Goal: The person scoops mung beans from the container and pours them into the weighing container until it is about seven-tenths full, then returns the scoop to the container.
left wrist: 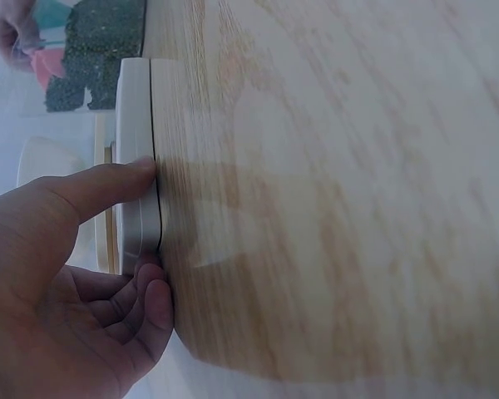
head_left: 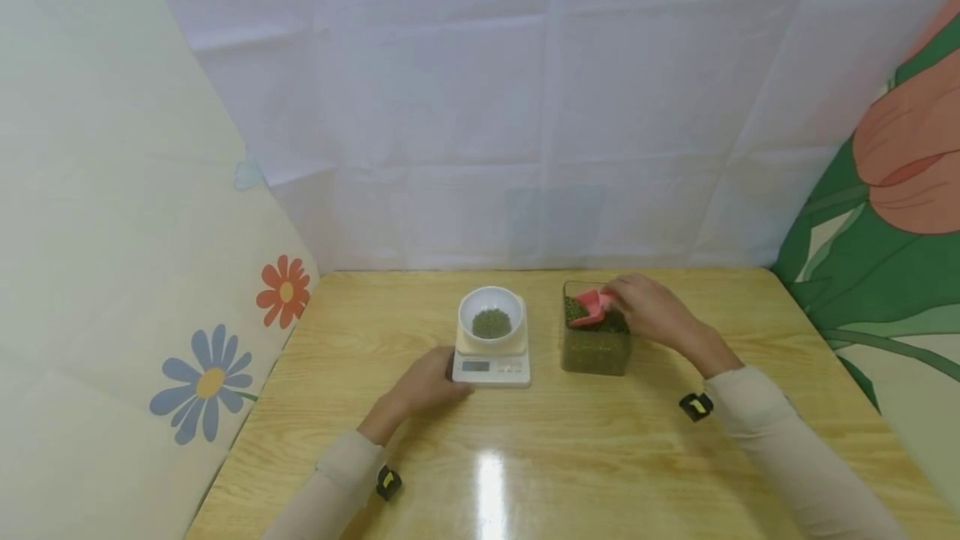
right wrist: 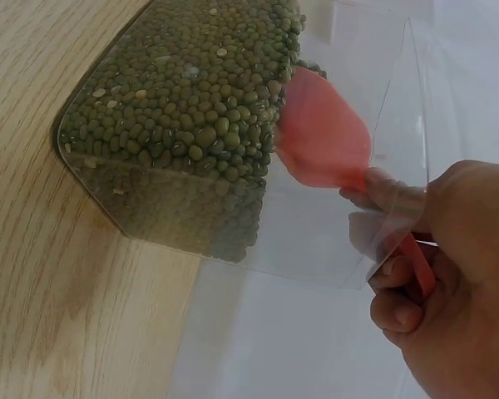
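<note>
A white kitchen scale (head_left: 491, 376) stands on the table, with a white bowl (head_left: 491, 298) of green mung beans (head_left: 491, 324) on top. My left hand (head_left: 431, 379) holds the scale by its front left corner; in the left wrist view the thumb (left wrist: 108, 187) lies on its front edge and the other fingers curl at its side. To the right is a clear container (right wrist: 308, 229) partly filled with mung beans (right wrist: 191, 108). My right hand (head_left: 656, 312) grips the handle of a pink scoop (right wrist: 324, 133) inside the container, its tip at the beans' surface.
The wooden table (head_left: 570, 448) ends at a white cloth backdrop (head_left: 450, 107) behind the scale and container. Flower-printed panels (head_left: 90, 273) stand along both sides. A dark wrist device (head_left: 697, 406) is by each forearm.
</note>
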`<act>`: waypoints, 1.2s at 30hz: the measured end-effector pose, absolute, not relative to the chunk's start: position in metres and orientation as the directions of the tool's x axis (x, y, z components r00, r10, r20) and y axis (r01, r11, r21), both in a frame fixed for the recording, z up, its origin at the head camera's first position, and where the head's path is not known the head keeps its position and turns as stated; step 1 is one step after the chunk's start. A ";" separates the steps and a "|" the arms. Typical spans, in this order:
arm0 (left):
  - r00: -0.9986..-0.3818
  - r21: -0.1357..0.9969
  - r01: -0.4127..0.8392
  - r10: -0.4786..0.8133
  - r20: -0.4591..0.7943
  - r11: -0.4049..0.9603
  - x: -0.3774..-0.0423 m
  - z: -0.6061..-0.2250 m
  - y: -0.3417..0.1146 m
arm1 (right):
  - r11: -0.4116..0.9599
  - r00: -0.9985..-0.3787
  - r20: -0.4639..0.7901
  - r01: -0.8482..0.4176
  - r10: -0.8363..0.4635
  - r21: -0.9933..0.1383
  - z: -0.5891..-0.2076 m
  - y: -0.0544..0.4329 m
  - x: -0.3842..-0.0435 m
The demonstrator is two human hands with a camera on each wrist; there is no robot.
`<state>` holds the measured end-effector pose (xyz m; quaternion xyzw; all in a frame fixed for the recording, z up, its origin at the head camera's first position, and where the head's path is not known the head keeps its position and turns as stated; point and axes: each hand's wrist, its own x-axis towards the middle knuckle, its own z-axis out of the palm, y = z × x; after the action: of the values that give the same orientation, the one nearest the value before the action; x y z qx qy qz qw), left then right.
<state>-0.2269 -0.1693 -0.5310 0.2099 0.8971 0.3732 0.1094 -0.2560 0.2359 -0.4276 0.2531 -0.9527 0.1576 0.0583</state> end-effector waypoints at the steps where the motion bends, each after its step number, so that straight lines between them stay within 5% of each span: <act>1: -0.888 0.716 0.295 0.458 -0.039 0.633 -0.227 -0.531 -0.169 | 0.823 -0.866 0.193 -0.498 -0.461 -0.273 -0.427 0.236 -0.256; 36: -0.891 0.718 0.292 0.452 -0.036 0.632 -0.226 -0.530 -0.169 | 0.813 -0.902 0.223 -0.431 -0.370 -0.392 -0.430 0.247 -0.247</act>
<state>-0.2260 -0.1686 -0.5305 0.2075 0.8969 0.3757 0.1068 -0.2471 0.2475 -0.4298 0.2109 -0.9496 0.2218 0.0682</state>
